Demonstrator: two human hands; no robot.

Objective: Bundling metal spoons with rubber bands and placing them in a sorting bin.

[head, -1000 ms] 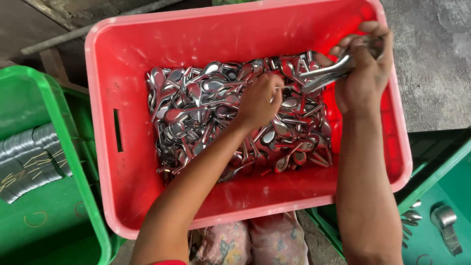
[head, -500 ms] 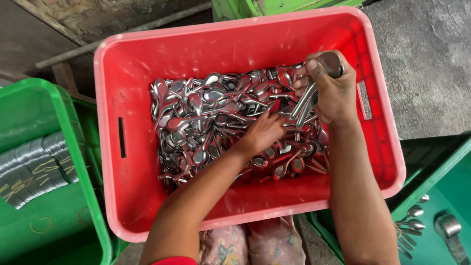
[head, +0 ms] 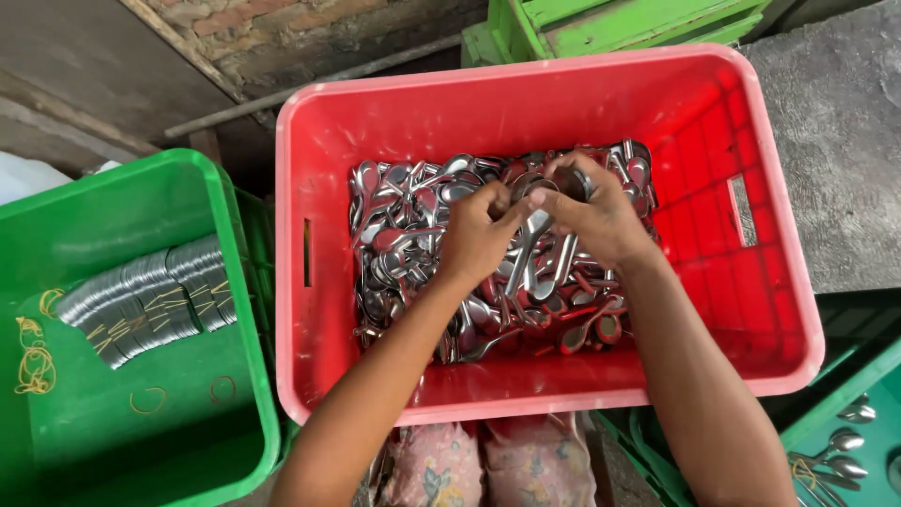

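A red plastic crate point(head: 713, 122) holds a heap of several shiny metal spoons point(head: 413, 225). Both hands meet over the middle of the heap. My right hand point(head: 601, 211) grips a small bunch of spoons point(head: 537, 253) whose handles hang down between the hands. My left hand point(head: 479, 235) is closed beside it, fingers touching the same bunch at its bowls. Which spoons each finger pinches is hidden by the hands.
A green crate point(head: 113, 413) on the left holds bundled stacks of spoons point(head: 145, 305) and loose rubber bands point(head: 33, 361). Another green crate point(head: 845, 422) at the lower right holds a few spoons. A green wooden frame point(head: 610, 23) stands behind the red crate, with a concrete slab point(head: 845, 141) on the right.
My right hand has brought its bunch of spoons from the crate's right side to the middle. My left hand has risen off the heap to meet it.
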